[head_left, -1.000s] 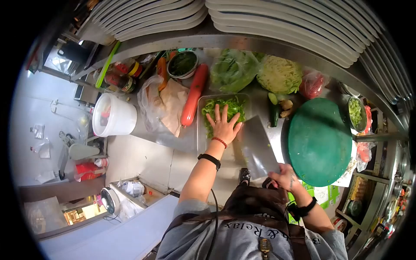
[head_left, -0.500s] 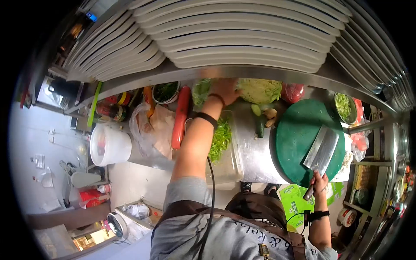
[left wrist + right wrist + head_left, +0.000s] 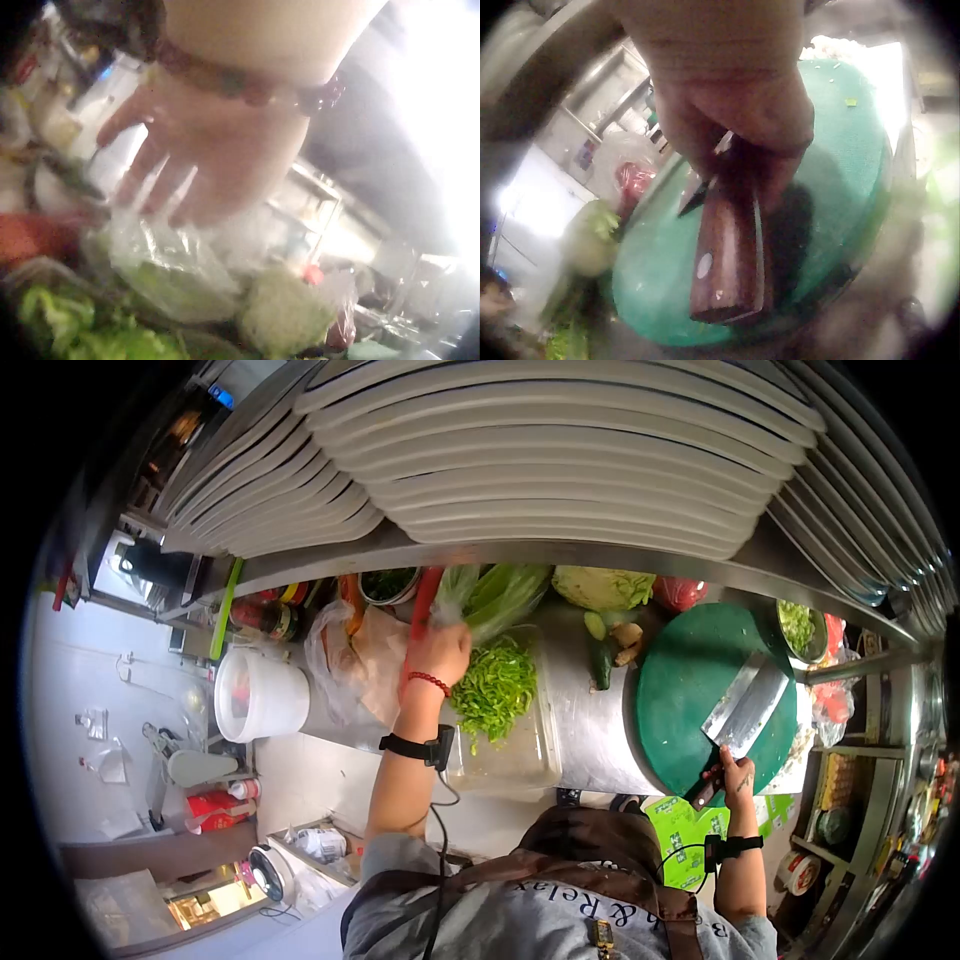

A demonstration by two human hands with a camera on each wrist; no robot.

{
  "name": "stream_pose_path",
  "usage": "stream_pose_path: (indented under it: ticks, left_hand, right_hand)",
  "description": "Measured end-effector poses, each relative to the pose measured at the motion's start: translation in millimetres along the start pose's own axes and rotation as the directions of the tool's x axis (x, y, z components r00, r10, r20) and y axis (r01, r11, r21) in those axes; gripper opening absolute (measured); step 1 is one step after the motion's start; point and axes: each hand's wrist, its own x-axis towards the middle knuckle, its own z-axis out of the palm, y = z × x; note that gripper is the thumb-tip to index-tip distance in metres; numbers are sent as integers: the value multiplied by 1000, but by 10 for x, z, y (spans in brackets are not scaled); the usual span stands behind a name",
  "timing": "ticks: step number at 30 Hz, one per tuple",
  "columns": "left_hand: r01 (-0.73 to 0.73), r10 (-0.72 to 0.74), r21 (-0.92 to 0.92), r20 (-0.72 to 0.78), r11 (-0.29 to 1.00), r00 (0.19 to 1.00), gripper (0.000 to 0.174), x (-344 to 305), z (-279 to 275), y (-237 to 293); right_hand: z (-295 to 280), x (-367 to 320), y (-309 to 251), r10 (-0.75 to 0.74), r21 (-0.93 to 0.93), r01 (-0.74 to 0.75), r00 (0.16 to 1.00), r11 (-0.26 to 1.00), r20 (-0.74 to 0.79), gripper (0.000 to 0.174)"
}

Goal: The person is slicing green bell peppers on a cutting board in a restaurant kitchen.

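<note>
Cut greens lay in the tray; at its twelve o'clock, the left hand gripped bagged greens, seemingly uncut; the right hand gripped the cleaver.

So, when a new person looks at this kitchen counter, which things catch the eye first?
Probably the white plates stacked across the top of the head view. Next, the green board on the right, with the cleaver in the right hand over it. Then the bright chopped greens in the clear tray near the middle.
</note>
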Motion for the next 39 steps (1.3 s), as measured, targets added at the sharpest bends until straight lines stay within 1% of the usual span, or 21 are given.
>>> stream_pose_path:
  ticks: [1,2,3,5,6,8,10,12,14,16,18,20,22,25,28,30,32,33,35,37,39]
  left_hand:
    - [26,-24,20,-92,999,995,27,10,-155,4]
    - [-110,131,73,-429,991,894,23,-9,-376,111]
    - [-218,274,170,-699,961,661,20,0,-495,242]
    - [-602,271,-153,-788,784,553,29,282,-413,486]
    - [-495,397,66,-692,866,602,33,637,-144,537]
    - [-375,475,310,-371,873,798,40,1181,250,452]
    - [-332,354,286,-26,899,935,53,1384,363,387]
    - [-192,159,200,167,961,973,83,1284,484,173]
    - [-45,-15,129,435,991,900,98,1110,380,137]
    - [47,-102,119,515,992,851,111,949,439,40]
    - [54,-90,103,389,993,917,123,1000,526,17]
    - [126,-103,-3,550,992,829,126,1171,417,114]
    - [41,-43,16,460,999,887,127,1353,736,-24]
    - [89,-96,35,317,995,944,127,1487,978,-148]
    - [29,-9,-178,113,984,994,118,1478,1008,-164]
    - [51,-41,-177,58,983,997,109,1288,783,25]
    - [35,-41,-249,-20,968,999,92,943,332,301]
    - [12,-29,-205,-81,979,996,90,903,375,280]
    - [-27,4,-119,-192,993,981,86,876,545,217]
    - [-95,44,-153,-303,984,952,77,845,759,124]
    - [-94,28,-176,-344,980,939,73,755,850,108]
  right_hand:
    - [19,-7,-10,4,1,-4,1000,1000,-4,47]
    - [17,-45,-70,-7,-31,8,1000,999,21,47]
    - [35,-52,-81,-14,-20,14,1000,1000,15,47]
    - [38,-77,-83,-22,-1,22,1000,1000,-3,46]
    - [22,-70,-63,-21,-7,22,1000,1000,6,46]
    - [-1,-11,-9,-26,-7,26,999,1000,22,44]
    - [26,-34,9,-20,-8,20,1000,1000,10,42]
    - [7,38,93,-50,23,50,998,998,-23,39]
    - [10,15,75,-48,13,48,998,999,-34,37]
    - [-20,33,117,-20,38,21,1000,999,-17,35]
    - [-4,-16,53,-10,115,7,1000,993,27,35]
    - [-7,-26,31,25,129,-26,1000,991,14,35]
    - [-33,-11,75,11,84,-11,1000,996,0,34]
    - [1,-9,45,12,87,-12,1000,996,0,35]
    - [-61,13,22,48,-21,-48,999,999,20,40]
    - [-305,280,262,-32,-568,29,999,822,5,42]
    - [-222,74,-124,-334,-961,167,939,222,86,42]
    - [-28,-260,-779,-175,-967,81,984,243,39,46]
    - [276,-177,-1081,-529,-811,454,820,368,219,46]
    - [958,-231,-1752,-785,-481,870,370,106,496,44]
    - [1849,-350,-2340,-731,-350,927,332,136,596,45]
